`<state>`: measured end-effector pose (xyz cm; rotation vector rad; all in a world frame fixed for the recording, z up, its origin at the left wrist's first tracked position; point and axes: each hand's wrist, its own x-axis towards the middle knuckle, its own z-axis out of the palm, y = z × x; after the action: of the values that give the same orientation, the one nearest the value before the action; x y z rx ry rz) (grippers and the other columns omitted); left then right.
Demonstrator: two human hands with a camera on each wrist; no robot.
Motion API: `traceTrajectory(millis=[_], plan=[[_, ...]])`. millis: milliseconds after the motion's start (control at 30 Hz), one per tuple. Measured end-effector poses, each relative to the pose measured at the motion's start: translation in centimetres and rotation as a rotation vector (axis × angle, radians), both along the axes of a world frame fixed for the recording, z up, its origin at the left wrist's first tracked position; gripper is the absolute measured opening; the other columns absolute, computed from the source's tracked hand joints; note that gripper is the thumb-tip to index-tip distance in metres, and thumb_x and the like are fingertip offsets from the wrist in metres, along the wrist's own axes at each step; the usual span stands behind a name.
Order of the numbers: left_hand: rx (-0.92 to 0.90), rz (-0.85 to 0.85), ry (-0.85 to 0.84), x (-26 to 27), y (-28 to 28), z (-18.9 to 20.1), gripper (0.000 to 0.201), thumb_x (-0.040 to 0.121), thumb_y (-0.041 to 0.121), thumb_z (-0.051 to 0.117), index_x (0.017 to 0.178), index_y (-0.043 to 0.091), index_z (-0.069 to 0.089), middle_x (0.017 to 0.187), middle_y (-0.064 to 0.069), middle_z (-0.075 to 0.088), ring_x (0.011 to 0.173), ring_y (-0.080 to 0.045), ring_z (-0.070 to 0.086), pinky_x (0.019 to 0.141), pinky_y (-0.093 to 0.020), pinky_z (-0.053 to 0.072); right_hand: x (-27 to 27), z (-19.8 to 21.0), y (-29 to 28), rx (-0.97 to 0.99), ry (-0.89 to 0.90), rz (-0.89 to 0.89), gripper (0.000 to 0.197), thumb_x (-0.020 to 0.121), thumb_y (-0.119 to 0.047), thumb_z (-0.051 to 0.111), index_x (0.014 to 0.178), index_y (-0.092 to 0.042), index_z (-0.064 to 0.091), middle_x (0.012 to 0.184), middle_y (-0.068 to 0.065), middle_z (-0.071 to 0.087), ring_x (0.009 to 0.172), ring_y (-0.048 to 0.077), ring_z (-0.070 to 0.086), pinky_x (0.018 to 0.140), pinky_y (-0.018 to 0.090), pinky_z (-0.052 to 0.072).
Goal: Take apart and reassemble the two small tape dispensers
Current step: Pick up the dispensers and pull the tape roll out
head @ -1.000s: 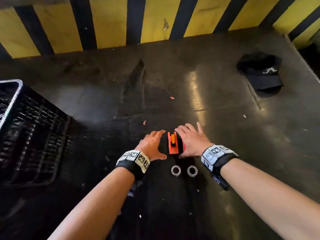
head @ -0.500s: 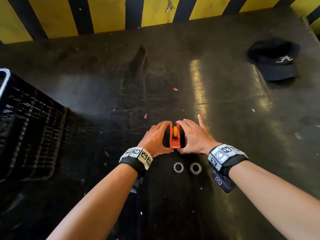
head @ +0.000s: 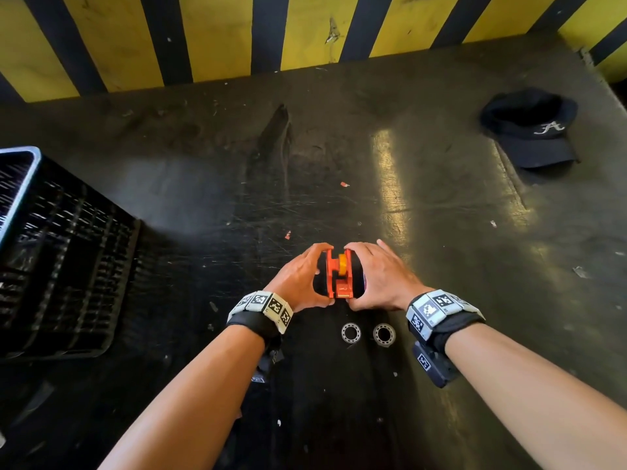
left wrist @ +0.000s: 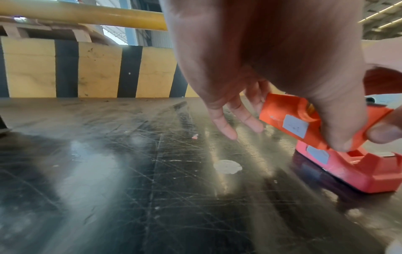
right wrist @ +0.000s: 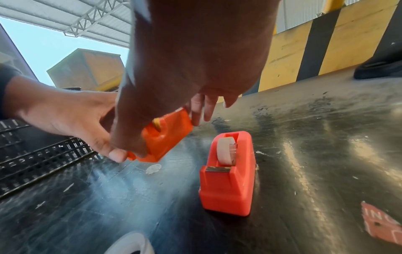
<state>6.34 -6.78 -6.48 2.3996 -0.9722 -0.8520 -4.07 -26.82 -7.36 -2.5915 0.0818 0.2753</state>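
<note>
Since the earlier frames both hands have closed in on the orange tape dispenser (head: pixel 339 276) and raised it off the desk (head: pixel 203 198), where a second ago they only flanked it. The left hand (head: pixel 300 278) pinches its left side, thumb at the near end and fingers curled over the far top; the right hand (head: pixel 380 276) does the same on the right side, thumb pressed at the near lower corner. The wrist views show this dispenser (right wrist: pixel 162 137) tilted and clear of the surface, with a yellow-orange roll (head: pixel 342 262) seated in its slot. The second dispenser (right wrist: pixel 228 173), a lighter coral red, stands upright on the desk just beside and below the right hand, carrying a white tape roll (right wrist: pixel 225 151) behind its metal cutter. In the head view it is almost wholly hidden under the right hand. Two small ring-shaped tape cores (head: pixel 351 333) (head: pixel 384 334) lie side by side on the desk between the wrists, near the person. A black plastic crate (head: pixel 61 252) sits at the left and a black cap (head: pixel 532 130) at the far right.
</note>
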Motion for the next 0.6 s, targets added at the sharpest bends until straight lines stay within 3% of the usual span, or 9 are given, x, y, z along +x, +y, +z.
traceTrajectory(millis=[100, 233, 400, 467, 500, 600], plan=[[0.063, 0.091, -0.015, 0.8, 1.7, -0.7, 0.106, 0.068, 0.035, 0.093, 0.152, 0.027, 0.029, 0.145, -0.005, 0.055, 0.127, -0.023, 0.059, 0.109, -0.037, 0.046, -0.4, 0.3, -1.3, -0.018, 0.032, -0.064, 0.108, 0.056, -0.059, 0.085, 0.144, -0.021, 0.036, 0.143, 0.002, 0.055, 0.137, 0.022, 0.049, 0.127, 0.046, 0.017], [0.335, 0.049, -0.137, 1.2, 2.6, -1.7, 0.111, 0.07, 0.048, 0.088, 0.158, 0.026, 0.025, 0.16, -0.005, 0.035, 0.146, -0.031, 0.038, 0.116, -0.058, 0.04, -0.6, 1.4, -1.3, 0.032, 0.092, -0.04, 0.107, 0.063, -0.053, 0.087, 0.149, -0.023, 0.03, 0.142, 0.004, 0.056, 0.136, 0.023, 0.05, 0.127, 0.045, 0.013], [0.498, 0.026, -0.15, 0.5, 1.8, -2.0, 0.121, 0.072, 0.054, 0.085, 0.164, 0.026, 0.011, 0.166, -0.008, 0.021, 0.152, -0.035, 0.025, 0.118, -0.061, 0.034, -0.5, 1.8, 0.1, 0.13, 0.096, -0.025, 0.111, 0.069, -0.043, 0.086, 0.158, -0.023, 0.023, 0.158, 0.004, 0.044, 0.147, 0.024, 0.037, 0.127, 0.044, 0.014], [0.425, 0.065, -0.14, 0.4, 1.6, -1.7, 0.117, 0.075, 0.052, 0.084, 0.164, 0.028, 0.012, 0.169, -0.006, 0.016, 0.155, -0.035, 0.021, 0.118, -0.061, 0.032, -0.7, 1.5, 0.2, 0.159, 0.087, -0.019, 0.112, 0.069, -0.041, 0.086, 0.16, -0.024, 0.021, 0.16, 0.003, 0.041, 0.146, 0.022, 0.036, 0.124, 0.041, 0.023], [0.327, 0.088, -0.139, 0.4, 1.4, -1.2, 0.103, 0.081, 0.05, 0.08, 0.162, 0.028, 0.02, 0.168, -0.005, 0.022, 0.154, -0.033, 0.025, 0.118, -0.058, 0.035, -0.8, 1.4, 0.1, 0.172, 0.082, -0.023, 0.113, 0.069, -0.041, 0.086, 0.16, -0.024, 0.02, 0.161, 0.002, 0.039, 0.147, 0.021, 0.035, 0.122, 0.038, 0.026], [-0.071, 0.205, 0.052, 0.7, 0.3, 1.2, 0.048, 0.098, 0.04, 0.063, 0.144, 0.027, 0.053, 0.147, -0.002, 0.057, 0.13, -0.016, 0.059, 0.105, -0.037, 0.053, -1.2, 1.1, 0.0, 0.207, 0.062, -0.045, 0.115, 0.069, -0.041, 0.086, 0.161, -0.027, 0.018, 0.164, 0.001, 0.035, 0.15, 0.021, 0.032, 0.119, 0.035, 0.029]])
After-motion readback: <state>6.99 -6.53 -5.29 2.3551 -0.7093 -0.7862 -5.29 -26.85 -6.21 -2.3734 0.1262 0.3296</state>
